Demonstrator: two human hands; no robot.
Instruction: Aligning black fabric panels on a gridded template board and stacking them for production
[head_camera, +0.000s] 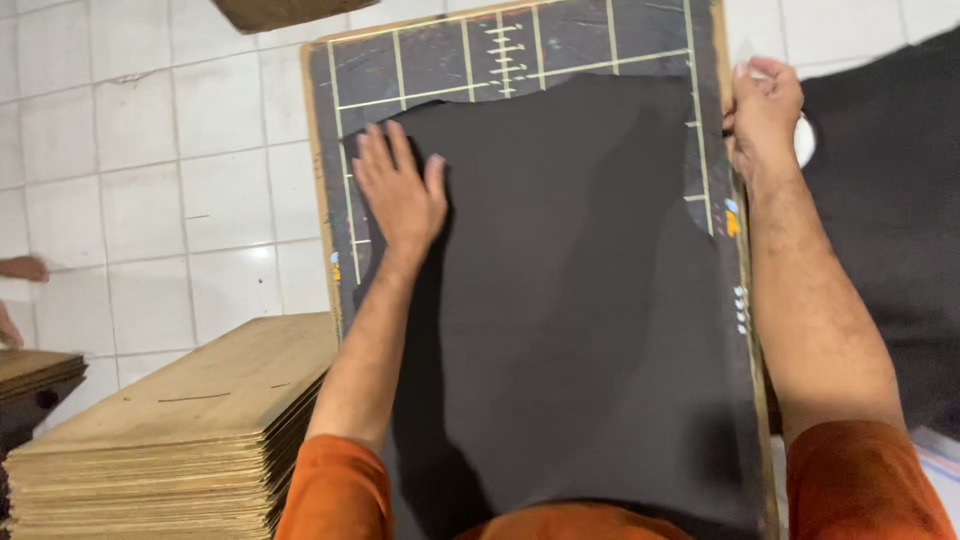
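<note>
black sheet (570, 300) hides board (520, 45) | left hand (400, 195) flat | right hand (765, 110) grips edge

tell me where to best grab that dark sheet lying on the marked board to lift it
Probably the ragged top edge of the dark sheet, pinched from the far side. It ends short of the board's top, so bare board shows there. The left hand lies flat on its upper left corner; the right hand grips the board's right rim.
</note>
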